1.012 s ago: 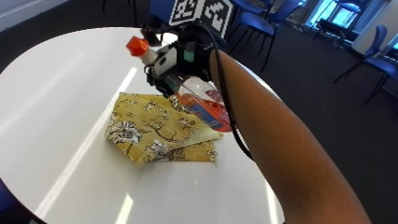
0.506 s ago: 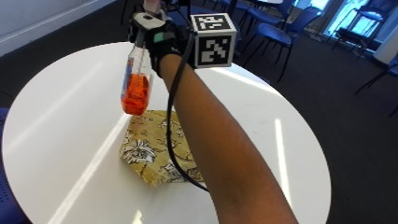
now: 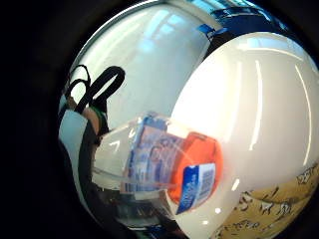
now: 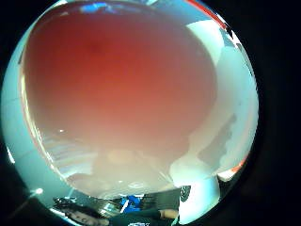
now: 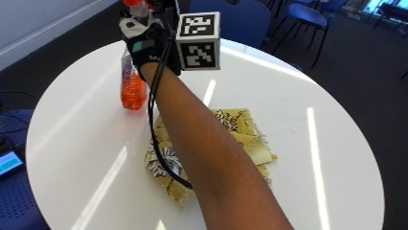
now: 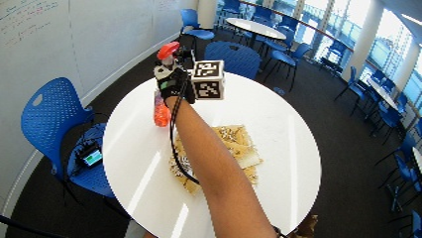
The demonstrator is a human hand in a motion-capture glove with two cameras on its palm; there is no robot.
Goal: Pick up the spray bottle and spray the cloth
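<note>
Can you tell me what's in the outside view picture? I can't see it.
A gloved right hand holds a spray bottle with orange liquid upright above a round white table. A folded yellow patterned cloth lies on the table nearer the person.

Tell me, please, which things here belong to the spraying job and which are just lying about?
Job:
- clear plastic spray bottle with orange liquid and red trigger, held in the black-gloved right hand
- folded yellow patterned cloth on the round white table

Lying about:
- blue chairs
- small screen device on one chair
</note>
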